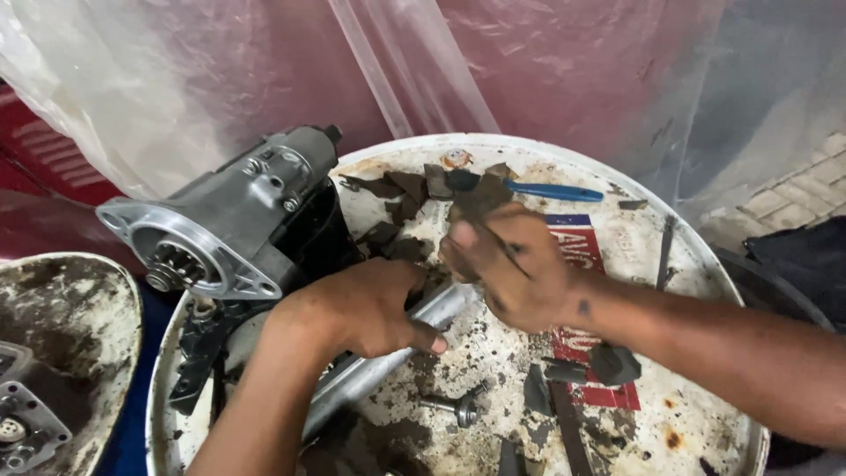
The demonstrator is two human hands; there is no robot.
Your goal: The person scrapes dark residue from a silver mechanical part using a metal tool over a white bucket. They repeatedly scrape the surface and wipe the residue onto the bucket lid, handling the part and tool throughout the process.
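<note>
A: What are the hands busy with?

B: The left hand [366,304] lies palm down, fingers curled around a silver metal tube [388,353] that runs diagonally across the round white drum lid [705,256] serving as a counter. The grip looks firm, with the thumb pointing toward the lid's centre.

A: And the right one?

B: The right hand [507,264] is closed on a dark, ragged scrap of sheet material [480,198], pinched at the fingertips and raised just above the tube's upper end. The two hands are almost touching.

A: Where is the motor?

B: The grey starter motor [233,220] lies on its side at the lid's left edge, just beside the left hand, its flange and pinion gear facing the camera.

A: Anything else on that lid?

B: More dark scraps [397,189] lie scattered behind the hands. A blue-handled tool [551,191] lies beyond them near the far rim. A small bolt [454,405] rests close to the tube, and two dark chunks [612,363] sit under the right forearm. The lid is rusty and stained.

A: And around it?

B: Clear plastic sheeting [264,70] hangs behind. A second grimy round lid [79,308] sits at the far left, carrying a metal part [22,423].
</note>
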